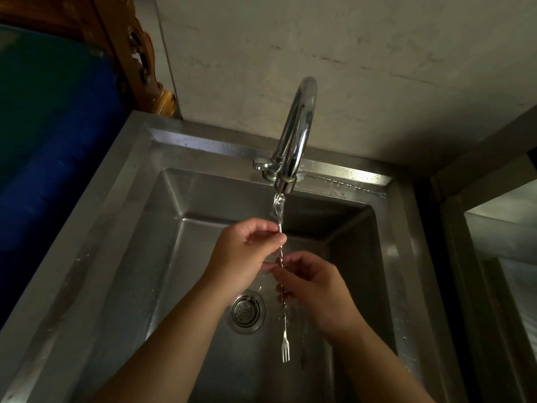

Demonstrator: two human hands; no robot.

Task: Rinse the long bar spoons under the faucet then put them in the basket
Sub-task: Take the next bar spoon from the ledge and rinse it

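Over the steel sink (125, 228), water runs from the faucet (295, 132) onto one long bar spoon (281, 251): the rinsing step. The left hand (244, 257) pinches its upper stem, the right hand (316, 289) grips the middle, forked end hanging below. Next comes carrying it to the basket, which is out of view.

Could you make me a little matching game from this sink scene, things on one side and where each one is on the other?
Things:
1. faucet
2. bar spoon
3. drain strainer
4. left hand

Places:
A. on the sink floor
B. pinching the spoon's upper stem
C. on the sink's back rim, running water
D. held upright in the stream, fork end down

Pairs: 1-C, 2-D, 3-A, 4-B
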